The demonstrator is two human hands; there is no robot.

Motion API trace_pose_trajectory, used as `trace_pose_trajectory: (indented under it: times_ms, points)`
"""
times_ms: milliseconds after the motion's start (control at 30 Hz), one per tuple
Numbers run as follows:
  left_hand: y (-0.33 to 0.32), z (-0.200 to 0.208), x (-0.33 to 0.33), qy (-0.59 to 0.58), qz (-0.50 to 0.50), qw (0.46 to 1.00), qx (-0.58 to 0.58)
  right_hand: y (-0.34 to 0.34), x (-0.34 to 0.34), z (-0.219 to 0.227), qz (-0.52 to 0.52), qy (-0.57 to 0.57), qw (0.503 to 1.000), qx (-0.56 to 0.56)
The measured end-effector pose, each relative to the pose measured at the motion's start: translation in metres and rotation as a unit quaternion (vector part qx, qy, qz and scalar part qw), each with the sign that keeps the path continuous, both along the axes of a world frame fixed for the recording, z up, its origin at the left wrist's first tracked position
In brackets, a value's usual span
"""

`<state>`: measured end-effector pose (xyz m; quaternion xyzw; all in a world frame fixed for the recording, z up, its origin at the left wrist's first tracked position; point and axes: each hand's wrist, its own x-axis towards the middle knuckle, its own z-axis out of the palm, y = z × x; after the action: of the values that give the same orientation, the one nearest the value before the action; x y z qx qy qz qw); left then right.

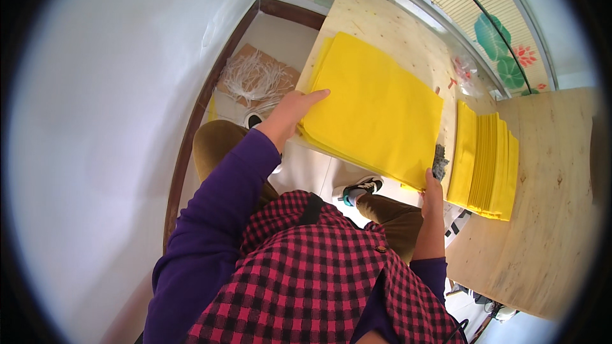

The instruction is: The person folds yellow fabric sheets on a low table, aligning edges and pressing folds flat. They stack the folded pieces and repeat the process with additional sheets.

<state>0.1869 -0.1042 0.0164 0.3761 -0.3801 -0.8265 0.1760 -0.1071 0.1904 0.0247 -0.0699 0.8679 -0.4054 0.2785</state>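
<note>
left fingers (315,95), right fingers (430,179): pinching 1 yellow stack (377,105) | 1 fanned yellow row (488,164) | 1 strand heap (255,78)

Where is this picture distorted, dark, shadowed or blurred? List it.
Head view: black vignetting rings the rim; fisheye distortion bows the brown skirting; the pale wall at left carries soft shadow; the held yellow stack looks fairly evenly lit; the left hand and right hand show no obvious blur.
</note>
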Motion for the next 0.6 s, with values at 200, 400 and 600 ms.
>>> trace_pose_trajectory:
  times_ms: [200, 400, 600]
  points:
    - [0.001, 0.006, -0.01, -0.037, 0.014, 0.999, -0.014, 0.001, -0.001, -0.001, 0.016, -0.011, 1.0, 0.007]
    - [0.004, 0.011, -0.01, -0.017, 0.027, 0.999, 0.018, 0.002, 0.002, -0.002, 0.003, 0.001, 1.0, 0.011]
    - [0.002, 0.004, -0.011, -0.011, 0.03, 0.999, 0.028, 0.005, 0.002, -0.007, 0.018, 0.016, 1.0, -0.004]
